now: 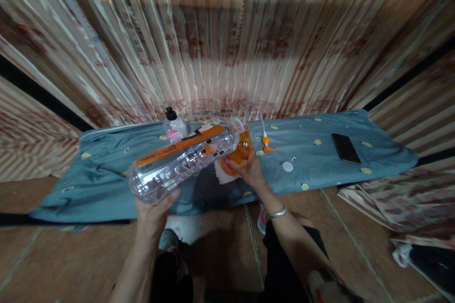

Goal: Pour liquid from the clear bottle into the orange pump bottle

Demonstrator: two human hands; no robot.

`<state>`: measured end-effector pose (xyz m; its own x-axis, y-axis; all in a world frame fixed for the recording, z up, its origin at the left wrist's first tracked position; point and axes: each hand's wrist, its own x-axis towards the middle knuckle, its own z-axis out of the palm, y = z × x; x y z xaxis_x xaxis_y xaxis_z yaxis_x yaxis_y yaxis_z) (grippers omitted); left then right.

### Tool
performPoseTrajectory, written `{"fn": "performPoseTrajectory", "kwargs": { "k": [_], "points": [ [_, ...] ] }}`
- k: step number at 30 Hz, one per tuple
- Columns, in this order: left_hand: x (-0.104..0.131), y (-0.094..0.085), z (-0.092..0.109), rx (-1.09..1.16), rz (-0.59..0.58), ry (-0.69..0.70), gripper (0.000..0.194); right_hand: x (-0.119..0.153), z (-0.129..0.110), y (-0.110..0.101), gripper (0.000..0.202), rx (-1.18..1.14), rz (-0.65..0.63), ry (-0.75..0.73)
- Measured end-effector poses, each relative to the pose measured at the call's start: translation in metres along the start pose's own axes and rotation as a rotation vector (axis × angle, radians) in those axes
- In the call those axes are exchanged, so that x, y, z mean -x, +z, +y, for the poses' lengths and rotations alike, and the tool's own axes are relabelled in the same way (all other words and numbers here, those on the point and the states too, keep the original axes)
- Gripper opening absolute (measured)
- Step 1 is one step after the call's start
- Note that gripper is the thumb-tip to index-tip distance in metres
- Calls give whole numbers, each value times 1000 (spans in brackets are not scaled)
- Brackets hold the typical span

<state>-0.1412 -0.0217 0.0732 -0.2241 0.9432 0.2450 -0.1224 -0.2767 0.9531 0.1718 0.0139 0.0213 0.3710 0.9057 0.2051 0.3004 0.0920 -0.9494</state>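
Note:
My left hand (154,210) grips the base of a large clear plastic bottle (185,163) with an orange label. The bottle is tilted, its uncapped mouth pointing right over the top of an orange see-through bottle (243,147). Around that orange bottle my right hand (249,168) is closed, holding it over a white scalloped cloth (222,174). Whether liquid is passing between the two mouths I cannot tell. An orange pump top (266,142) with a clear tube lies to the right of my right hand. Nearer the front is a round white cap (287,166).
A clear bottle with a black cap (176,128) stands behind the tilted bottle. On the right of the blue-green cloth surface (305,144) lies a black phone (344,148). Striped curtains (213,57) hang close behind. A dark object (433,262) rests at the lower right.

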Motion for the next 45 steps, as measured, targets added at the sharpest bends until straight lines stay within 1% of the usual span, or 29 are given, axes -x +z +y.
{"fn": "performPoseTrajectory", "kwargs": {
  "k": [5,8,13,19,22,25,28,30,33,37,40,45],
  "points": [
    [0,-1,-1,-1,-6,-8,61,0,0,0,93,-3,-2,-6],
    [0,-1,-1,-10,-11,-12,58,0,-3,-1,95,7,-6,-3],
    [0,-1,-1,-1,-11,-12,55,1,-5,0,90,13,16,-5],
    [0,-1,1,14,-13,9,61,1,-1,2,93,-27,19,-6],
    [1,-2,0,-14,-2,-15,62,1,-1,1,94,-10,19,4],
    [2,-2,0,35,0,-35,66,0,-2,0,94,2,5,13],
    [2,-1,1,88,-1,-47,73,0,-2,-1,93,-17,-9,11],
    [1,0,1,81,9,-52,80,0,0,0,95,-21,-9,13],
    [0,0,0,41,7,-44,78,0,2,1,96,-20,-6,11],
    [0,-1,-1,50,10,-21,79,-1,4,1,95,-12,-4,-2],
    [1,-1,-1,31,13,-24,76,-1,4,0,96,-6,-2,-10],
    [1,-2,-2,62,-2,-31,85,0,3,0,95,-6,-9,-8]
  ]
}}
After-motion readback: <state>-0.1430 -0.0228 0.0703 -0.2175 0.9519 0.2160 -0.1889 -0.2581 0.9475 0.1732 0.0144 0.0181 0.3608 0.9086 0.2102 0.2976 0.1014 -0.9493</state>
